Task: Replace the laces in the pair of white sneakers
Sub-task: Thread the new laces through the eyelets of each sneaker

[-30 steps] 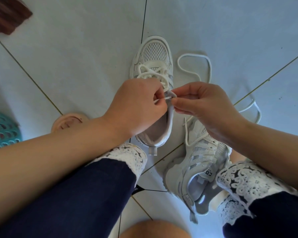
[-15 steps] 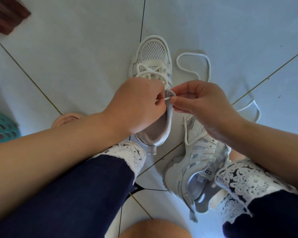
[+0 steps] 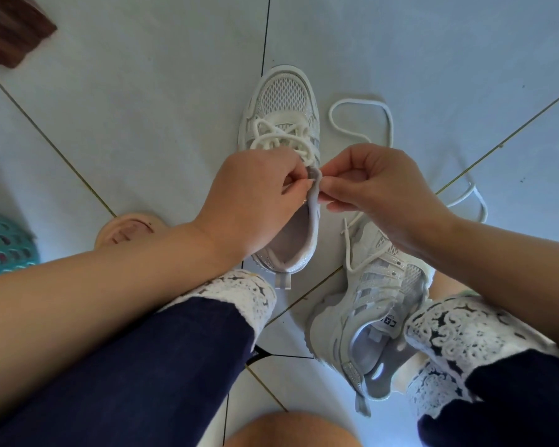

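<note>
Sneaker [image 3: 299, 237] lengthwise, toe [image 3: 284, 95] away.

Hidden beneath left hand [image 3: 252, 201]: near eyelets of far sneaker [image 3: 283, 101]. Possibly a lace end pinched between fingertips of right hand [image 3: 378, 185], too small to tell. Cropped at left edge: teal basket [image 3: 4, 240].

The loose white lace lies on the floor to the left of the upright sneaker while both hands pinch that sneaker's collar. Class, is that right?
No. The head view shows the loose white lace on the floor to the right of the upright sneaker, not the left. The left hand and right hand do pinch that sneaker's collar.
</note>
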Demonstrator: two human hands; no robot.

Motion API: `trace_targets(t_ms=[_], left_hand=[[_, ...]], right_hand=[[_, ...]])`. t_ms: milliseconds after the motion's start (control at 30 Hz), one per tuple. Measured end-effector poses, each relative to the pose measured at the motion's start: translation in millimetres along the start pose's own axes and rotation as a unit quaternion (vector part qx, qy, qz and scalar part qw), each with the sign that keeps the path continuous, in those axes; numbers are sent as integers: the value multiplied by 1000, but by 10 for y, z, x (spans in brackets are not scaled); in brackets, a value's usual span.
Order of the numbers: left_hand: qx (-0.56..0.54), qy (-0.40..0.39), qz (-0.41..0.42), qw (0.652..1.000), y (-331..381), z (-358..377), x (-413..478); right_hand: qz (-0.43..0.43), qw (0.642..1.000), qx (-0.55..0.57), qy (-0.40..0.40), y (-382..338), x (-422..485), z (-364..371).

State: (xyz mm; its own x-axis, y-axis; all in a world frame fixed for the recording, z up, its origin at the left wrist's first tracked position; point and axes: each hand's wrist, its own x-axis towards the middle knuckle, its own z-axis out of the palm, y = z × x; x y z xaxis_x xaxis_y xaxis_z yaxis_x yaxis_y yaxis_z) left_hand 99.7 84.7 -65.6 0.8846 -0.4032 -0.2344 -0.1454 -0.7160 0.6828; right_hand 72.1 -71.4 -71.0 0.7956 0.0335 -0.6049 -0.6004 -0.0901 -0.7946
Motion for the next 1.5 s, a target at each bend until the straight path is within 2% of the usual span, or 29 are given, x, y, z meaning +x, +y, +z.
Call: trace_targets(t_ms=[100, 233, 333, 467, 633, 800, 900, 1000, 1033, 1067, 1133, 1200, 1233, 1300, 1367, 1433, 1500], left_hand=[[43, -2, 43, 998, -7, -9, 7], [67, 7, 48, 997, 7, -9, 30], [47, 1, 31, 998, 11, -18, 35], [35, 15, 70, 997, -57, -29, -11], [48, 13, 109, 993, -91, -23, -15], [48, 39, 65, 996, -99, 36, 29], [41, 38, 45, 997, -133, 39, 19], [45, 25, 51, 997, -132, 18, 33], [45, 23, 51, 997, -127, 14, 35], [44, 22, 51, 997, -126, 12, 37], [36, 18, 57, 998, -134, 7, 40], [34, 13, 74, 997, -164, -7, 36], [37, 14, 76, 996, -188, -18, 30], [25, 18, 54, 998, -240, -46, -2], [4, 17, 21, 1000, -281, -70, -52], [-12, 10, -13, 1000, -319, -79, -77], [-37, -7, -62, 997, -336, -92, -69]], right_hand=[[-9, 1000, -20, -13, -13, 38, -33], [-24, 999, -40, -25, -3, 76, -14], [-30, 998, -45, -40, -21, 96, -17], [-43, 995, -75, -46, -37, 103, -24], [8, 999, 8, -30, -15, 44, -21], [40, 992, 110, 38, -23, -33, -32], [85, 954, 273, 86, -115, 13, -188], [101, 881, 437, 151, -231, 89, -501], [86, 865, 466, 167, -262, 109, -635], [77, 867, 458, 179, -293, 132, -760], [68, 921, 323, 206, -336, 163, -942], [36, 975, 53, 211, -297, 162, -961], [15, 982, -97, 164, -255, 141, -859], [-30, 953, -301, 1, -130, 60, -559], [-75, 905, -405, -104, -22, -33, -302], [-92, 890, -434, -108, 5, -69, -196], [-76, 891, -437, -95, -14, -92, -257]])
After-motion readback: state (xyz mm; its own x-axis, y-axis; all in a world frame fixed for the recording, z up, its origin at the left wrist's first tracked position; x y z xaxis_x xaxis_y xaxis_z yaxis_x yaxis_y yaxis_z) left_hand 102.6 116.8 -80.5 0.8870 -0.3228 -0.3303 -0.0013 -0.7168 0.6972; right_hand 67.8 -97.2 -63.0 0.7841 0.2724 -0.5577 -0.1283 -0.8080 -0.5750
